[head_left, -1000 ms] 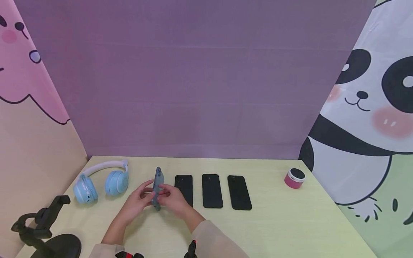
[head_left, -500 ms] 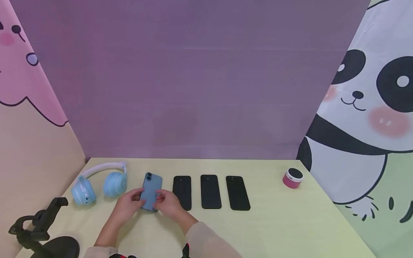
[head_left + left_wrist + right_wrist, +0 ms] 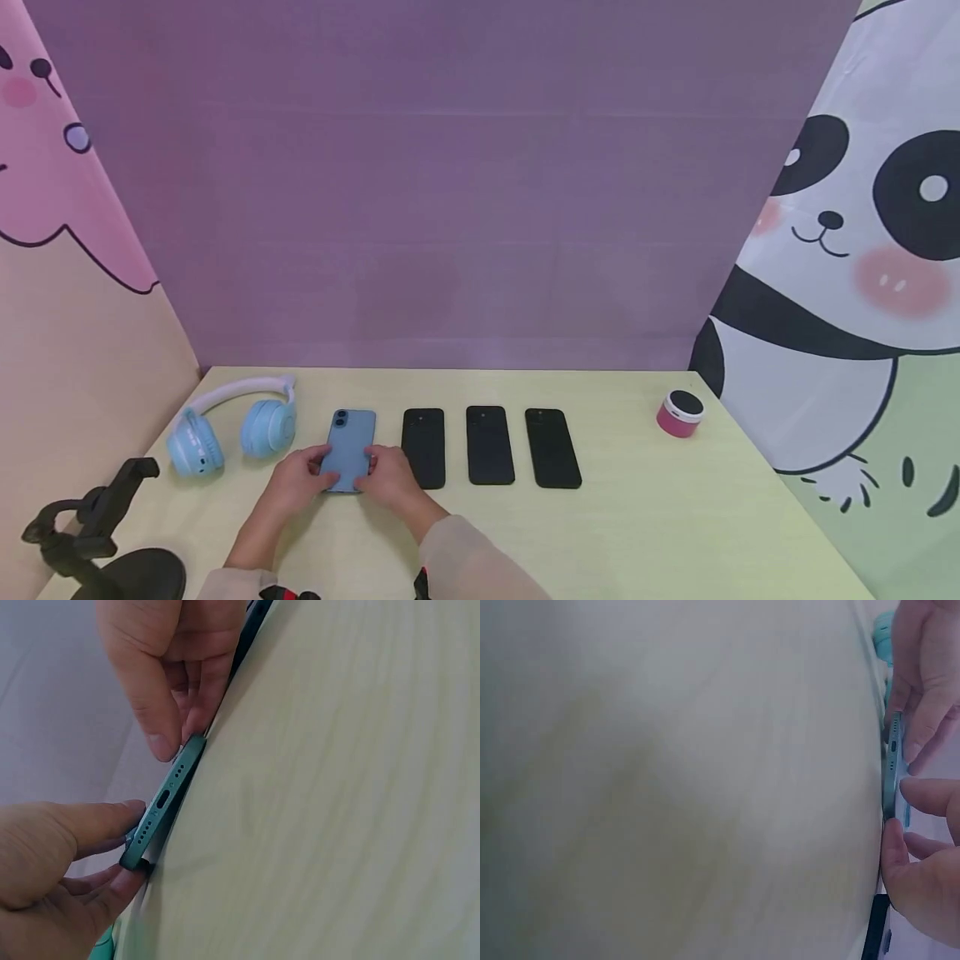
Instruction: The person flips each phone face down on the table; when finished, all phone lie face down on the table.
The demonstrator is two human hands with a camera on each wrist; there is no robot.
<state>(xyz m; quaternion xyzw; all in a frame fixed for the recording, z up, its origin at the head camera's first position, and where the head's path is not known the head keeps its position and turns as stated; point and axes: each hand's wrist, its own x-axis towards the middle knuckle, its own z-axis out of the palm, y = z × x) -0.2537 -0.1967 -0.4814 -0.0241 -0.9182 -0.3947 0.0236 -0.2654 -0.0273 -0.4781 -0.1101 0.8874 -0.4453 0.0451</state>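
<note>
A light blue smartphone [image 3: 349, 454] lies back up and almost flat at the table's left half, its camera corner pointing away from me. My left hand [image 3: 298, 480] pinches its left edge, thumb on the back and fingertips at the side. On the opposite edge my right hand [image 3: 396, 478] pinches it likewise. The left wrist view shows the phone's bottom end [image 3: 163, 801] with its charging port, close to the tabletop; whether all of it touches the wood I cannot tell. Just right of my right hand lies a black smartphone [image 3: 423, 450].
Two more black smartphones, one in the middle [image 3: 491, 446] and one farther right [image 3: 553, 450], complete the row. Blue headphones [image 3: 268, 427] lie left of the hands. A black stand [image 3: 97, 533] is at the front left. A pink and white round speaker-like object [image 3: 680, 417] sits far right.
The blue smartphone was upright on edge between both hands, then turned its back toward me and tilted down to nearly flat. Both hands shifted slightly left with it.
</note>
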